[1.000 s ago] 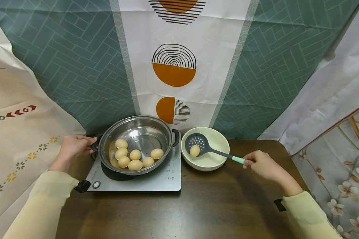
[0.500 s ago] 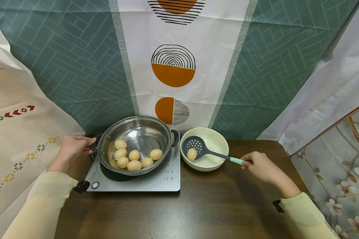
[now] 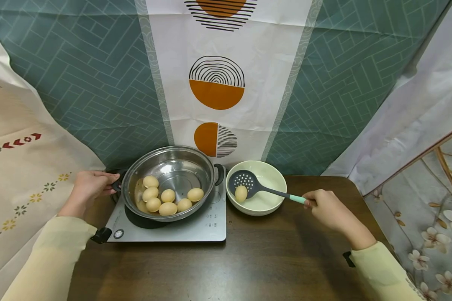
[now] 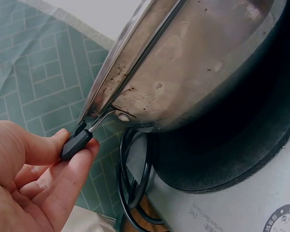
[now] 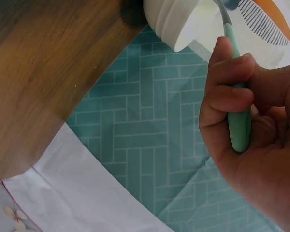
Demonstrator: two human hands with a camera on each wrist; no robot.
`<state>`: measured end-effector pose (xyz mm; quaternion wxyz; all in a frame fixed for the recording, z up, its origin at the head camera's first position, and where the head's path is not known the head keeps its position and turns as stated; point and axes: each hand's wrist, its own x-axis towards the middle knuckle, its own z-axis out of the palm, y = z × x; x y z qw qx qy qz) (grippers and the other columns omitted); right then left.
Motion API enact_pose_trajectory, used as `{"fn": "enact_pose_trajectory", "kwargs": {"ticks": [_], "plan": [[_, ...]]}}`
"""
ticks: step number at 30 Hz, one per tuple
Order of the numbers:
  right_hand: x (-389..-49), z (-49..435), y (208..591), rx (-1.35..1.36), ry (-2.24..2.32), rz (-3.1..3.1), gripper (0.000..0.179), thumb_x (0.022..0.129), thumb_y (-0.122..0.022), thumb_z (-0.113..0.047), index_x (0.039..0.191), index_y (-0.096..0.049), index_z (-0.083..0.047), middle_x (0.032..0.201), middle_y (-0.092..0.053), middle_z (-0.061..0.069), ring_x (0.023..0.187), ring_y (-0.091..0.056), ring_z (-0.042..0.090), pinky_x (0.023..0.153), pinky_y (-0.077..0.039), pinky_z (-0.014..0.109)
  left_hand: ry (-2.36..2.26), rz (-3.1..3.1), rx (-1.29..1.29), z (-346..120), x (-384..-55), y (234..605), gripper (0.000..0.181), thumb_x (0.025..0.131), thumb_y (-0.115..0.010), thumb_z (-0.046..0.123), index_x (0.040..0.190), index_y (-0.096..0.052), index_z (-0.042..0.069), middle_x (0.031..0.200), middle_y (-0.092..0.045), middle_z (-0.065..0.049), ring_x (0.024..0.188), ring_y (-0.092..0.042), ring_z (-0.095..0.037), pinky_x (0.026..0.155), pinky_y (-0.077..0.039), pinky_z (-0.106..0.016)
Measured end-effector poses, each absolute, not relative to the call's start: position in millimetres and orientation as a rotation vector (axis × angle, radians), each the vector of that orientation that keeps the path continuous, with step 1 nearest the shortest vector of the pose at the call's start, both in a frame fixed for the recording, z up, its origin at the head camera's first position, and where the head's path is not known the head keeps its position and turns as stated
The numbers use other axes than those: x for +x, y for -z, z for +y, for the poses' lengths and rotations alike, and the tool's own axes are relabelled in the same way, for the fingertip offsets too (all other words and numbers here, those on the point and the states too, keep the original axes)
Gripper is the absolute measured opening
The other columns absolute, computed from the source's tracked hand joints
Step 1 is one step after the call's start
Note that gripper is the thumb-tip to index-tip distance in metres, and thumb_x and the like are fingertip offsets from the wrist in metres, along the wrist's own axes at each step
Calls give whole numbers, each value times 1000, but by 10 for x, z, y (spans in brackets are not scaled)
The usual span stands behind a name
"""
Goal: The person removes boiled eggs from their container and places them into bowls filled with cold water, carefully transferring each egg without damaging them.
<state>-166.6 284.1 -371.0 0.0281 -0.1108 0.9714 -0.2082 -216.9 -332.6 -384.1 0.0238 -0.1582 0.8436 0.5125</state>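
Note:
In the head view my right hand point(image 3: 327, 209) grips the mint-green handle end of a dark grey skimmer point(image 3: 273, 191), its fingers curled round the handle point(image 5: 239, 125) in the right wrist view. The skimmer's perforated head is over the left inside of a pale green bowl point(image 3: 269, 175). A light brown egg point(image 3: 241, 193) is at the front edge of that head. On the left, my left hand point(image 3: 92, 186) pinches the black side handle point(image 4: 77, 144) of a steel pan point(image 3: 190, 167) between thumb and fingers. Several eggs point(image 3: 168, 208) gather in the pan's front left, by some liquid.
The pan is over a silver induction cooker point(image 3: 211, 232), whose black cable point(image 4: 123, 179) loops beside it in the left wrist view. A brown wooden table point(image 3: 248, 263) carries everything. Patterned cloth point(image 3: 324, 83) hangs behind, and a cream cloth point(image 3: 34, 167) hangs at left.
The skimmer has shifted slightly left and forward-down in the bowl. Its egg now sits nearer the front edge and looks more upright. My left hand keeps its hold on the pan handle.

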Motion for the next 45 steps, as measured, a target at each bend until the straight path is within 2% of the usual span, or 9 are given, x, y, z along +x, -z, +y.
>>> {"fn": "enact_pose_trajectory", "kwargs": {"ticks": [13,25,36,45], "plan": [[-1666,2877,3755,-391,543,3146,23,83,-52,7,76,-60,-13,67,-53,-1,60,-44,15,53,-36,26,-1590,2598,-514,-3343,-2183,3873,51,89,-64,28,124,-55,-9,73,-61,15,63,-65,-5,66,-61,-28],[-1691,2843,3729,-441,451,3227,25,83,-53,5,69,-55,-16,64,-47,-2,58,-41,15,50,-33,25,-1615,2583,-521,-3357,-2171,3870,48,88,-66,28,118,-60,-8,71,-62,12,62,-65,-7,66,-61,-28],[-1706,2837,3706,-473,437,3274,21,82,-56,4,72,-57,-15,64,-49,-1,60,-42,17,51,-35,26,-1638,2575,-526,-3356,-2192,3851,43,86,-67,31,113,-65,-3,71,-63,13,63,-66,-7,69,-61,-29],[-1702,2852,3712,-437,496,3267,21,81,-55,6,74,-59,-13,67,-52,0,61,-43,17,53,-35,26,-1655,2565,-515,-3357,-2196,3860,37,87,-68,29,109,-67,-1,71,-63,13,62,-65,-6,66,-61,-28]]}}
